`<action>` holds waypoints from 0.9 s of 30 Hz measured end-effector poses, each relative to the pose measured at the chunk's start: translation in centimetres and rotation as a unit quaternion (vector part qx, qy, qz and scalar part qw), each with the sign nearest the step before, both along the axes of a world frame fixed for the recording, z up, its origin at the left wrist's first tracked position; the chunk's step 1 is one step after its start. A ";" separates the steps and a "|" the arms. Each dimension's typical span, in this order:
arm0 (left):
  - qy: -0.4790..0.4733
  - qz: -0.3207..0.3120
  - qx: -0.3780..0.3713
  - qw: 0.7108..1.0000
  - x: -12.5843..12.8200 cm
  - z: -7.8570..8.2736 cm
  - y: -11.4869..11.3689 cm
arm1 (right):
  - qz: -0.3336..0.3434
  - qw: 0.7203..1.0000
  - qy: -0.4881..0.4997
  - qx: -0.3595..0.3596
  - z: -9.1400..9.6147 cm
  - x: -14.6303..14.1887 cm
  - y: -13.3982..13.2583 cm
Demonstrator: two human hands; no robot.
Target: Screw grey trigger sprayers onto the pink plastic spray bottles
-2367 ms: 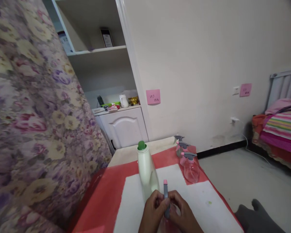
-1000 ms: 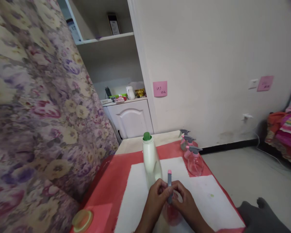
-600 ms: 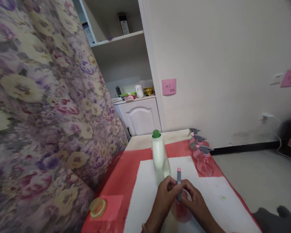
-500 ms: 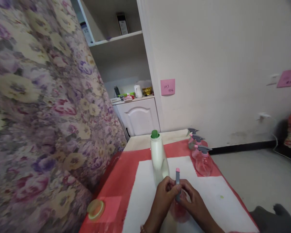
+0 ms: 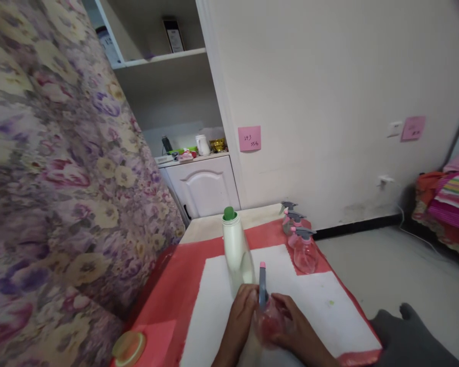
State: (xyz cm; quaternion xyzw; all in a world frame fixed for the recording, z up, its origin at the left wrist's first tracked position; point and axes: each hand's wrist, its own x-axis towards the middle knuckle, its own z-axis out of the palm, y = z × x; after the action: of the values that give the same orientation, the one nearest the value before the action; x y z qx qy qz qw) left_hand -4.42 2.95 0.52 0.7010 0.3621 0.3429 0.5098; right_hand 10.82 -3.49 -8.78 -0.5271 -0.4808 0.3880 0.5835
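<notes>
Both my hands grip a small pink see-through spray bottle (image 5: pixel 270 321) standing on the white sheet (image 5: pixel 321 300) of the table. My left hand (image 5: pixel 240 318) wraps its left side and my right hand (image 5: pixel 294 326) cups its right side. Its grey spray head with a pink tip (image 5: pixel 262 283) sticks up between my fingers. Just behind my left hand stands a tall white bottle with a green open neck (image 5: pixel 235 250).
Three more pink spray bottles (image 5: pixel 302 250) stand in a row at the table's far right. A round yellow-green lid (image 5: pixel 128 346) lies on the red cloth (image 5: pixel 176 285) at the near left. A flowered curtain hangs on the left, and a dark sock shows at bottom right.
My hands have slid down from the spray head onto the bottle's body, which now shows lifted or tilted between them. The camera has swung slightly right.
</notes>
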 end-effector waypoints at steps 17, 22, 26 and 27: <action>0.053 0.040 0.003 0.998 -2.0 -6.5 -2.0 | 0.098 0.988 0.004 0.118 -2.0 2.3 -1.7; -0.042 -0.029 -0.082 0.995 -1.1 -7.4 -1.4 | 0.098 0.989 0.042 0.103 -2.2 2.4 -1.5; -0.086 -0.085 -0.130 0.984 -0.4 -7.5 -1.4 | 0.095 0.990 0.037 0.097 -2.4 2.6 -1.6; -0.088 -0.084 -0.130 0.984 -0.3 -7.4 -1.6 | 0.102 0.989 0.034 0.101 -2.3 2.6 -1.6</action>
State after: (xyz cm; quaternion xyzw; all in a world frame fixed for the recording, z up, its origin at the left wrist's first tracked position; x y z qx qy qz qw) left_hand -4.70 1.39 -6.85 0.6237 0.2971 0.3097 0.6533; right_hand 13.38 -5.11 -11.12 -0.3997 -0.5489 0.4129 0.6071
